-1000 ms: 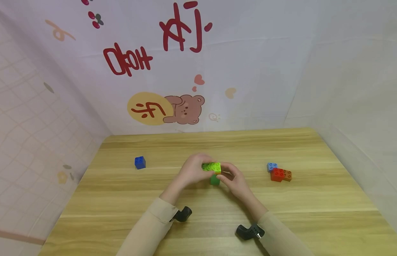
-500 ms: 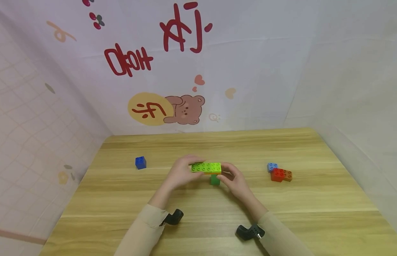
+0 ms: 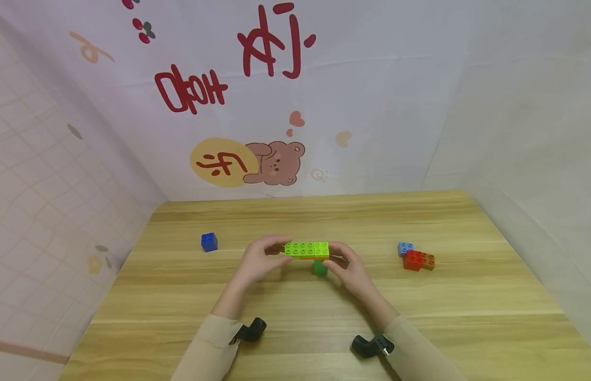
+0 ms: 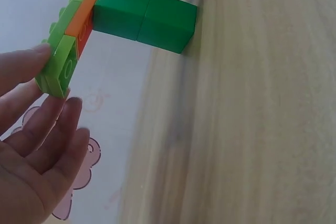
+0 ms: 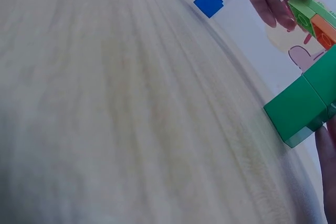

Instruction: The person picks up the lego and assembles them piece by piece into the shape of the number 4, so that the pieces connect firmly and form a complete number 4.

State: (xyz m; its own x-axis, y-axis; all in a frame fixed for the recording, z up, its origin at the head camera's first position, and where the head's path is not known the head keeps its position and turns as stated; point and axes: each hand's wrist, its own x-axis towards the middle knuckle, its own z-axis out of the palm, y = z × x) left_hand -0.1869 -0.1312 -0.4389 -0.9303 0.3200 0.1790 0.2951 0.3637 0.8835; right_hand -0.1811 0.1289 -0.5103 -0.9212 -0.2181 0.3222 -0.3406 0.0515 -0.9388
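A toy brick build stands on the table between both hands. Two dark green bricks (image 4: pixel 144 19) form its column. Above them lies an orange brick (image 4: pixel 85 14), topped by a row of lime green bricks (image 3: pixel 307 248) that juts out to the left. My left hand (image 3: pixel 258 260) pinches the free left end of the lime row, thumb on the near side and fingers beyond. My right hand (image 3: pixel 351 270) holds the build at its right end; in the left wrist view its thumb presses the upper green brick beside the orange one. Some right fingers are hidden behind the build.
A dark blue brick (image 3: pixel 209 242) lies at the left of the wooden table (image 3: pixel 295 317). To the right sit a light blue brick (image 3: pixel 405 248), a red brick (image 3: pixel 412 260) and a brown brick (image 3: pixel 428 261), close together. A printed cloth (image 3: pixel 371 106) rises behind the table.
My left hand has slid left along the lime green row to its end, uncovering the studs. My right hand and the build have stayed in place.
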